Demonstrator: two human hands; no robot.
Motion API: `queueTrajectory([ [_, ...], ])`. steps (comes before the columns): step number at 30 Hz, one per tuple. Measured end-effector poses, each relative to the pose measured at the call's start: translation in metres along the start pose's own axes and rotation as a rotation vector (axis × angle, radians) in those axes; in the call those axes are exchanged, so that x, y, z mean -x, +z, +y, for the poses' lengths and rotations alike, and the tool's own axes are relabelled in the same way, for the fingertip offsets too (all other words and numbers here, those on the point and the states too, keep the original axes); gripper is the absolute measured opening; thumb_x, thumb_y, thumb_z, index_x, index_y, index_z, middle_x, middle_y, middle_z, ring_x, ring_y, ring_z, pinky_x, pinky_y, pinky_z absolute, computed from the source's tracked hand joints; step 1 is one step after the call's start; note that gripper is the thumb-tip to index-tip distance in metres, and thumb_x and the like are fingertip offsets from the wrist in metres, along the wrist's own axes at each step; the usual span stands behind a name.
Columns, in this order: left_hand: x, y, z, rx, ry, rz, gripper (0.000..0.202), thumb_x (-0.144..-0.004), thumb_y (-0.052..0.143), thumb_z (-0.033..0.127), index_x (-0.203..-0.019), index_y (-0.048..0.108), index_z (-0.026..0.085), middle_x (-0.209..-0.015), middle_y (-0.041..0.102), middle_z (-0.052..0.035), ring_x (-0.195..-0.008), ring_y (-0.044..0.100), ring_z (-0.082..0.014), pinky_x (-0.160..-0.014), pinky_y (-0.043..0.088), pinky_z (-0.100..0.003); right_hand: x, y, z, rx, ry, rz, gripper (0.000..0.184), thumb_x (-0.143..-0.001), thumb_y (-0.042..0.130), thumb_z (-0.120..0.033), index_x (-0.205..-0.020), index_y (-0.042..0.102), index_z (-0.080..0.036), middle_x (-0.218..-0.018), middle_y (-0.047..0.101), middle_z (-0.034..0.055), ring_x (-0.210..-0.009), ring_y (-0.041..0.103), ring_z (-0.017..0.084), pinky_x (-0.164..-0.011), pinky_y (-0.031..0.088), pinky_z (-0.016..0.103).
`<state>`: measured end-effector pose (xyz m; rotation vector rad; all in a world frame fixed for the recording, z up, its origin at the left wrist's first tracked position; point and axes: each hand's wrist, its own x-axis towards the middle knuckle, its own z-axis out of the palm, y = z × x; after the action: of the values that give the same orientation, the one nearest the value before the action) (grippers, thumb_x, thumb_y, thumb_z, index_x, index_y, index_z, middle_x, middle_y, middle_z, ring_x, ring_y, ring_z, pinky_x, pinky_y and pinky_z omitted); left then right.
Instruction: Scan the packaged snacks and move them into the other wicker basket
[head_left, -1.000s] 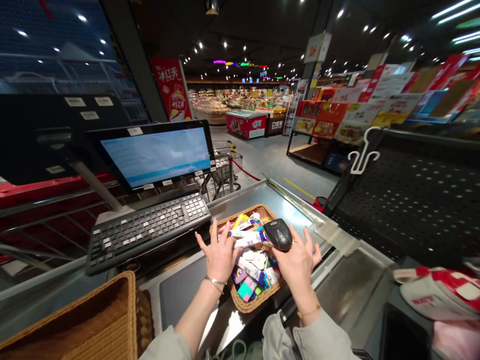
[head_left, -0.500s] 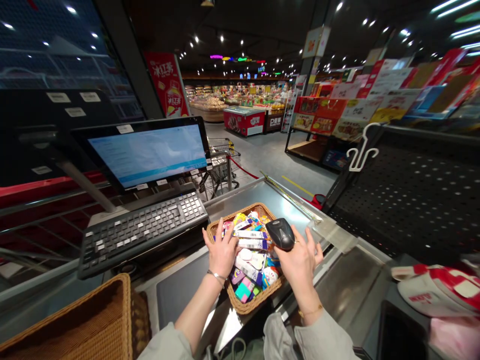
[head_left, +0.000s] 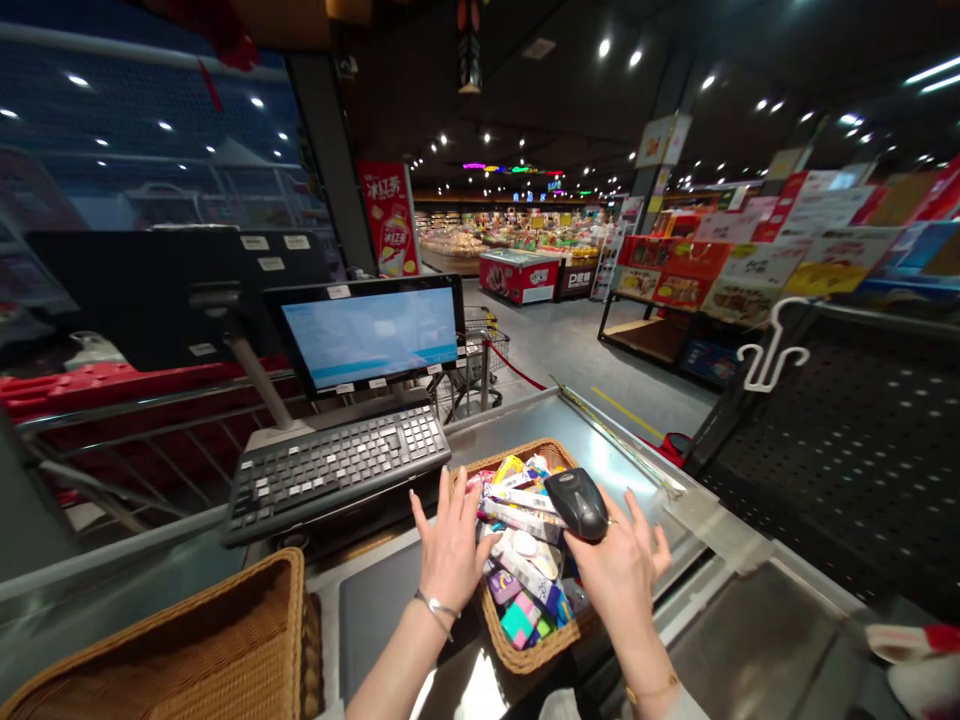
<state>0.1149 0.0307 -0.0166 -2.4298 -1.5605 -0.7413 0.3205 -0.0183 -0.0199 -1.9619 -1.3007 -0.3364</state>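
A small wicker basket (head_left: 525, 655) full of several colourful packaged items (head_left: 525, 560) sits on the steel checkout counter. My left hand (head_left: 450, 545) rests at the basket's left edge, fingers spread and touching the packets. My right hand (head_left: 619, 570) is at the basket's right side and holds a black handheld barcode scanner (head_left: 576, 503) over the items, with its outer fingers fanned out.
A black keyboard (head_left: 337, 470) and a lit register screen (head_left: 375, 335) stand to the left behind the basket. A larger wicker basket (head_left: 187, 650) sits at the near left. A black perforated rack (head_left: 847, 450) runs along the right; store aisles lie beyond.
The view has shifted, so everything sits further right and lower. Both hands stay at the basket; my left fingers have spread a little more over the packets.
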Motion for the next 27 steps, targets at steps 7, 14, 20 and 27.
queueTrajectory([
  [7, 0.029, -0.037, -0.021, -0.066, -0.093, 0.018, 0.059, -0.083, 0.061, 0.031, -0.139, 0.045, 0.021, -0.156, 0.028, -0.0171, -0.146, 0.019, -0.0378, -0.110, 0.009, -0.073, 0.009, -0.001, -0.034, -0.071, -0.079, 0.005, 0.042, -0.079, 0.051, -0.051, -0.107, 0.067, -0.024, -0.117, 0.069, 0.0056, -0.129, 0.044, 0.029, -0.108, 0.016, 0.052],
  [14, 0.069, -0.082, -0.050, -0.146, -0.171, 0.032, 0.064, -0.084, 0.063, 0.034, -0.143, 0.041, 0.020, -0.157, 0.025, -0.0171, -0.146, 0.017, -0.0375, -0.110, 0.013, -0.073, 0.027, -0.003, -0.081, -0.166, -0.193, -0.008, 0.041, -0.078, 0.054, -0.051, -0.105, 0.067, -0.024, -0.113, 0.070, 0.0062, -0.127, 0.045, 0.029, -0.106, 0.021, 0.049],
  [20, 0.120, -0.115, -0.104, -0.215, -0.270, 0.029, 0.065, -0.086, 0.061, 0.030, -0.146, 0.036, 0.024, -0.156, 0.028, -0.0165, -0.146, 0.018, -0.0348, -0.111, 0.008, -0.070, 0.056, -0.002, -0.122, -0.208, -0.324, -0.140, 0.034, -0.078, 0.055, -0.045, -0.103, 0.068, -0.025, -0.116, 0.068, 0.0056, -0.128, 0.044, 0.030, -0.108, 0.019, 0.051],
  [27, 0.194, -0.133, -0.173, -0.275, -0.355, -0.094, 0.062, -0.086, 0.061, 0.028, -0.143, 0.039, 0.026, -0.153, 0.035, -0.0155, -0.145, 0.024, -0.0316, -0.112, 0.004, -0.070, 0.101, 0.009, -0.155, -0.260, -0.486, -0.321, 0.034, -0.073, 0.054, -0.028, -0.104, 0.067, -0.025, -0.123, 0.066, 0.0026, -0.132, 0.041, 0.030, -0.108, 0.018, 0.053],
])
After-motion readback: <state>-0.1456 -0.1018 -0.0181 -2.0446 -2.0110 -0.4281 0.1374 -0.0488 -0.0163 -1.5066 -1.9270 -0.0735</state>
